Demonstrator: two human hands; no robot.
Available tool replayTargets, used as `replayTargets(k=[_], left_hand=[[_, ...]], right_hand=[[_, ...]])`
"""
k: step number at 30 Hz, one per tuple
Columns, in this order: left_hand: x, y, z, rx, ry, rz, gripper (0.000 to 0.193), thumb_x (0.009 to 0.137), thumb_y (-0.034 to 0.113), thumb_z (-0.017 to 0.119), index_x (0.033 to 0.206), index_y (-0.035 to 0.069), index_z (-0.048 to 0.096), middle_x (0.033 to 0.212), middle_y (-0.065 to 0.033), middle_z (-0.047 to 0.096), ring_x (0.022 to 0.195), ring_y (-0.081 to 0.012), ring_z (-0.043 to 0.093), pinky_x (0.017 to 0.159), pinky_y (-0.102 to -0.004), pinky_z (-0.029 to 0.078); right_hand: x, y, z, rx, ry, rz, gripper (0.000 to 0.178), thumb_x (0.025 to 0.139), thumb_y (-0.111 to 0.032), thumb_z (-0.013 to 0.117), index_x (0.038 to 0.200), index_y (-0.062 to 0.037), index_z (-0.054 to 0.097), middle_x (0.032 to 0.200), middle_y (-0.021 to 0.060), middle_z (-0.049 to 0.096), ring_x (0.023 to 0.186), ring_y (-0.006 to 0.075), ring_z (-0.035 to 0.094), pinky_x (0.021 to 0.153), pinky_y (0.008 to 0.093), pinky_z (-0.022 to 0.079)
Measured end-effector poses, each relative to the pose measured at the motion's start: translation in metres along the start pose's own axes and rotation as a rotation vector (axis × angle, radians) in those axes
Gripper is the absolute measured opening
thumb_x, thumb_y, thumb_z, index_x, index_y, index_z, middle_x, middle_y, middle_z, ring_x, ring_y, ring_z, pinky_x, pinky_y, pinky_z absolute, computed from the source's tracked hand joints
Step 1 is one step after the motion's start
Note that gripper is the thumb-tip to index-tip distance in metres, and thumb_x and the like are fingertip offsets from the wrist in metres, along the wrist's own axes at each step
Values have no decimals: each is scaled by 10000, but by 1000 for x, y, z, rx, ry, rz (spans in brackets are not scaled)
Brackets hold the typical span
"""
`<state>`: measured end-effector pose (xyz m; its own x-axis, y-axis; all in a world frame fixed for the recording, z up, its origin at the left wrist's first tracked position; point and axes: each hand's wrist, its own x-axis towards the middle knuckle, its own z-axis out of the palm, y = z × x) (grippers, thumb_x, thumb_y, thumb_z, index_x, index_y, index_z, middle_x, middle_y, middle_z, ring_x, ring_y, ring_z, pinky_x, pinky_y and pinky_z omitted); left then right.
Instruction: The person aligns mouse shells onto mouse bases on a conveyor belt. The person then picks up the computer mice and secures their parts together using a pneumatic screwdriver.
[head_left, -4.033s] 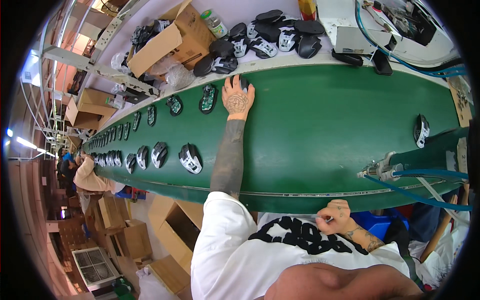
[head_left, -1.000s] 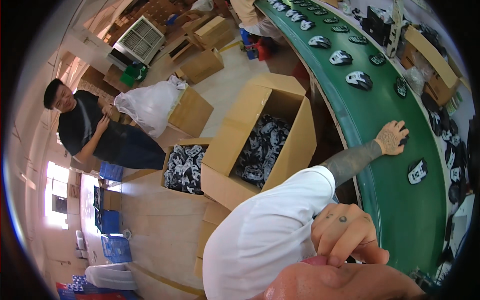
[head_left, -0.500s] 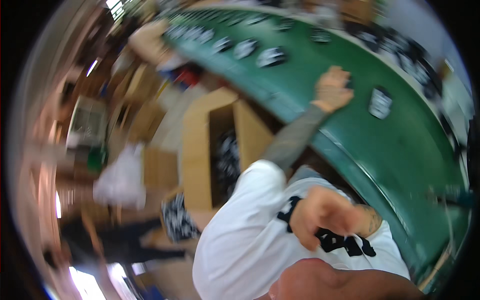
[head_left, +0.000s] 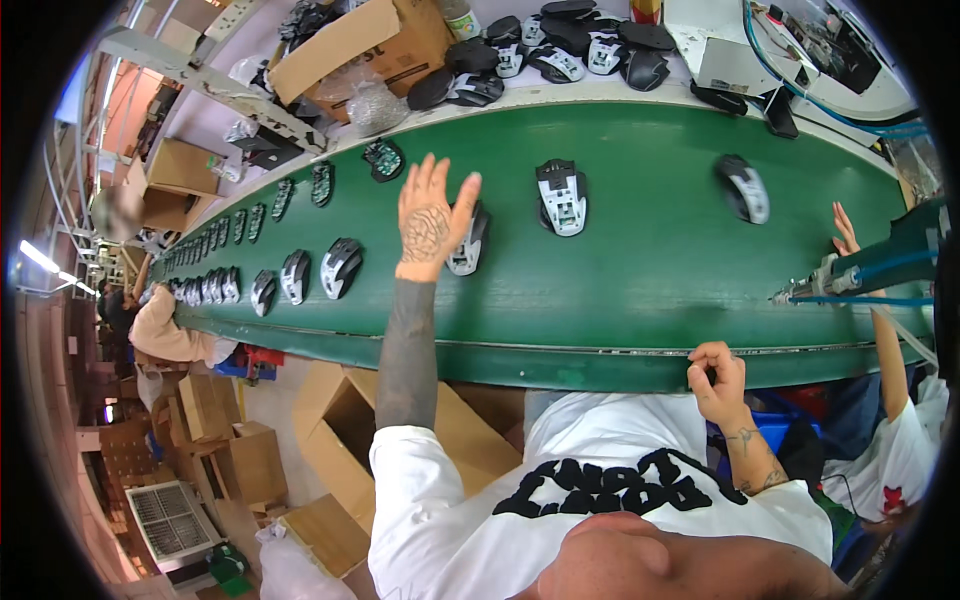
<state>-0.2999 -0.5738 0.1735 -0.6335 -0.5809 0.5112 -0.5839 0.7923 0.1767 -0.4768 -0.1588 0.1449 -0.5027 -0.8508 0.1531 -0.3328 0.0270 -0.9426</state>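
The left hand [head_left: 428, 222] I guide is spread wide, no object visible in it, over the green belt [head_left: 640, 275]. Just right of it, partly hidden, sits a black-and-silver mouse shell [head_left: 472, 246]; I cannot tell whether they touch. A second shell [head_left: 563, 198] lies farther right. My right hand [head_left: 716, 380], well right and nearer me, is curled, contents unclear. I'd judge a light hold along a shell's sides best.

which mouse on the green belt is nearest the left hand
The mouse just right of the left hand, the only one it partly covers.
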Motion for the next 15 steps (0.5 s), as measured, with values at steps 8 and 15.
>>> replayTargets(k=[8, 15], left_hand=[[-2, -3, 25, -237, -75, -29, 375, 934, 325, 535, 1147, 24, 602, 1209, -202, 568, 1146, -361, 515, 988, -421, 398], [-21, -64, -13, 16, 155, -166, 424, 891, 355, 615, 1135, 9, 599, 1279, -226, 489, 1191, -374, 466, 1001, -460, 379]], right_hand=[[13, -13, 25, -178, 157, -72, 85, 836, -45, 638, 920, -52, 622, 599, 44, 609, 445, 142, 572, 446, 267, 440], [22, -4, 22, -249, 27, 80, 88, 873, -140, 627, 907, -63, 602, 709, 70, 636, 608, 263, 629, 568, 325, 510]])
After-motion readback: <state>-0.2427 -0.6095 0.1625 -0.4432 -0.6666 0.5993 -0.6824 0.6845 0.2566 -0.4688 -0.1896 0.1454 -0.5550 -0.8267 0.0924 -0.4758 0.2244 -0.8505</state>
